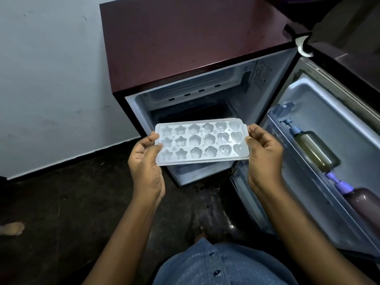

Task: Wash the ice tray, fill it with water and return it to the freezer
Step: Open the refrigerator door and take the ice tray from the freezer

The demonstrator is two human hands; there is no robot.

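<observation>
Likely step: ice tray (pixel 201 140) was going back into the freezer (pixel 185 103); cells looked filled.
Position: level, just outside the open freezer.
Hands: left hand (pixel 146 161) and right hand (pixel 265 155) each gripped an end.
Next: called for a level slide inward.

Translucent white plastic ice tray (pixel 201 141), smooth and wet-glossy. Fridge top (pixel 185 42) in glossy maroon. Matt painted wall (pixel 51 79). Dark speckled stone floor (pixel 61 202).

Home kitchen corner, maroon fridge (pixel 191 40) with open door (pixel 329 161), bottles (pixel 316 153) in its shelf, dark floor (pixel 61 202)
</observation>
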